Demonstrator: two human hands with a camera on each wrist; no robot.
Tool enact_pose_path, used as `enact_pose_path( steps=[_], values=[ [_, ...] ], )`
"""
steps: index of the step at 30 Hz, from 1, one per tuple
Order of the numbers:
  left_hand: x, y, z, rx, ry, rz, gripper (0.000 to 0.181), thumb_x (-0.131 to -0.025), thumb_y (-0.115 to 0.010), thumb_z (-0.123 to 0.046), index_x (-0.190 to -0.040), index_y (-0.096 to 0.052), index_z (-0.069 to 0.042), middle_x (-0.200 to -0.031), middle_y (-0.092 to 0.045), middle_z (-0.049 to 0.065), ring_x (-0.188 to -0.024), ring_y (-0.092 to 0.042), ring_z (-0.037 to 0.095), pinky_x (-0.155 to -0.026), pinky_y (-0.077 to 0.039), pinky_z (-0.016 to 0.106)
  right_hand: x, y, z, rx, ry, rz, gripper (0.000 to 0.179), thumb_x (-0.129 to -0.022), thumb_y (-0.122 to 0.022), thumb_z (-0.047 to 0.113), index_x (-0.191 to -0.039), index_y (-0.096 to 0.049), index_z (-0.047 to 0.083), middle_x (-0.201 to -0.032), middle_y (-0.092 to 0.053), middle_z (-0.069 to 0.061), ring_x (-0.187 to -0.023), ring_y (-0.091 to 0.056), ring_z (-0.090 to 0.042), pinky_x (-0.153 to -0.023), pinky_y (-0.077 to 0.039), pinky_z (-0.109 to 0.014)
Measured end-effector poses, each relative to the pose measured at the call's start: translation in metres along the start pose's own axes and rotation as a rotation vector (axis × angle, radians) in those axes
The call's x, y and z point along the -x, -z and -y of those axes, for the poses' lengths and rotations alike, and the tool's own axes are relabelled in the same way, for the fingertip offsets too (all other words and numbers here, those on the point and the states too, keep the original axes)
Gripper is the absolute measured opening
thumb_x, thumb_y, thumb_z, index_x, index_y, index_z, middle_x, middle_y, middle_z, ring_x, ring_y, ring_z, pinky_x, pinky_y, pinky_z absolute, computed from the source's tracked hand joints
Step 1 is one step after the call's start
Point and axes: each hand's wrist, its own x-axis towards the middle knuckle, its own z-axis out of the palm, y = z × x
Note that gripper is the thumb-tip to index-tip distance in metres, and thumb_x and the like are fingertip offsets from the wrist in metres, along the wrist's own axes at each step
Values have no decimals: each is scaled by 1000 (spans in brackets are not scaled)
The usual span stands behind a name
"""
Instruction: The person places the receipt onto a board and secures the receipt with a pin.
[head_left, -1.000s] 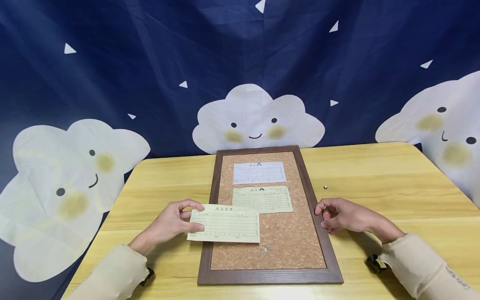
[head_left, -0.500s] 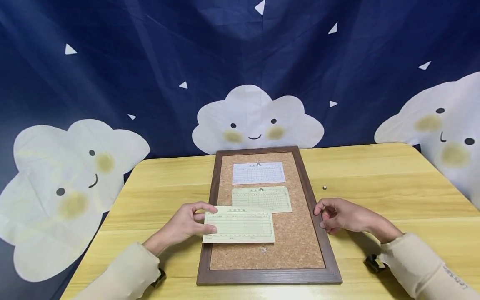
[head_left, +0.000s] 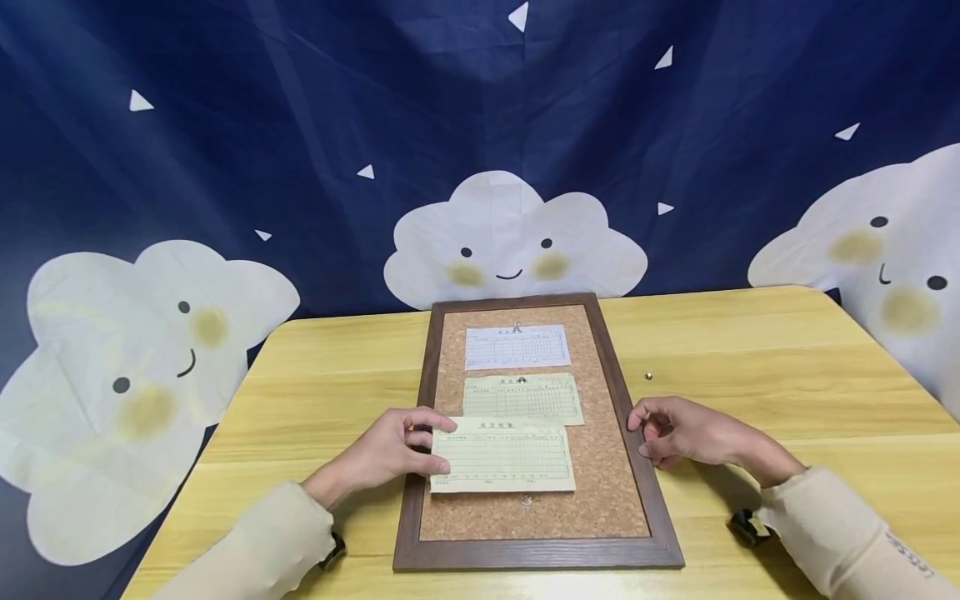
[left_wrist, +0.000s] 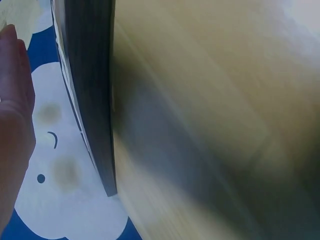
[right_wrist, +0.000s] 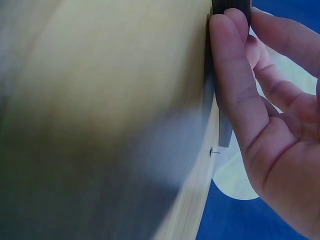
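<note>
My left hand (head_left: 390, 454) pinches the left edge of a pale green printed form slip (head_left: 502, 454), thumb and index finger on its face. The slip lies over the lower half of a cork board (head_left: 592, 508) with a brown frame, overlapping the bottom of a second green slip (head_left: 517, 400) pinned above. In the left wrist view, the left hand (left_wrist: 15, 110) is beside the dark frame side (left_wrist: 90, 100). With curled fingers, my right hand (head_left: 690, 433) grips the board's right frame edge; the right wrist view shows its fingertips (right_wrist: 220, 30) against the frame.
A white slip (head_left: 517, 346) is pinned near the top of the board. A clear pushpin (head_left: 527, 501) shows below the front slip. On the wooden table (head_left: 787, 358), right of the board, lies a small pin (head_left: 648, 376). A blue cloud-patterned curtain (head_left: 480, 100) hangs behind.
My left hand has moved right with the green slip, from the board's left side to over its middle, and slightly lower. The right hand stays at the frame edge.
</note>
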Motion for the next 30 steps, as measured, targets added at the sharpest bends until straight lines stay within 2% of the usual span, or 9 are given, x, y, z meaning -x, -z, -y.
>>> enact_pose_path(
  steps=[8, 12, 14, 19, 22, 27, 30],
  values=[
    [-4, -7, -1, -22, -20, 56, 55, -80, -83, -3, -128, -58, 11, -86, -72, 8, -80, -64, 10, -70, -55, 23, 0, 0, 0, 8, 5, -5, 22, -90, -63, -6, -108, -52, -9, -79, -49, -3, -74, -58, -16, -64, -56, -29],
    [-5, -10, -1, -35, -2, 82, 57, -81, -83, -4, -130, -58, 9, -97, -74, 14, -91, -69, 15, -75, -56, 25, 0, 0, -1, 10, 8, -8, 22, -89, -64, -6, -108, -53, -9, -79, -49, -3, -74, -57, -15, -64, -57, -30],
    [-5, -11, -1, -39, 5, 97, 58, -81, -83, -3, -131, -57, 10, -109, -72, 16, -95, -69, 18, -77, -57, 26, 0, 0, -1, 9, 9, -10, 22, -89, -64, -6, -108, -53, -9, -79, -50, -3, -74, -57, -15, -64, -57, -29],
    [-5, -13, -2, -26, 17, 126, 58, -81, -81, 1, -132, -55, 11, -129, -61, 19, -102, -68, 23, -79, -58, 30, 0, 0, 0, 9, 5, -12, 22, -89, -64, -6, -108, -53, -9, -78, -49, -3, -74, -57, -15, -64, -57, -29],
    [-6, -14, -2, -27, 24, 133, 59, -81, -81, 2, -132, -55, 11, -135, -55, 21, -102, -67, 22, -78, -58, 30, 0, 0, 0, 9, 0, -11, 22, -90, -64, -6, -108, -53, -9, -78, -49, -3, -74, -57, -15, -64, -57, -30],
    [-8, -14, -2, -41, 31, 150, 59, -81, -81, 3, -134, -55, 11, -151, -34, 29, -104, -65, 21, -78, -58, 28, 0, -1, 1, 10, -2, -11, 21, -90, -64, -6, -108, -53, -9, -78, -49, -2, -74, -57, -15, -64, -56, -29],
    [-10, -14, -1, -48, 33, 158, 59, -81, -80, 4, -134, -55, 10, -154, -28, 31, -105, -66, 22, -79, -58, 29, 0, -1, 1, 12, 1, -9, 21, -89, -64, -6, -108, -53, -9, -78, -49, -2, -74, -57, -15, -64, -56, -29]
  ],
)
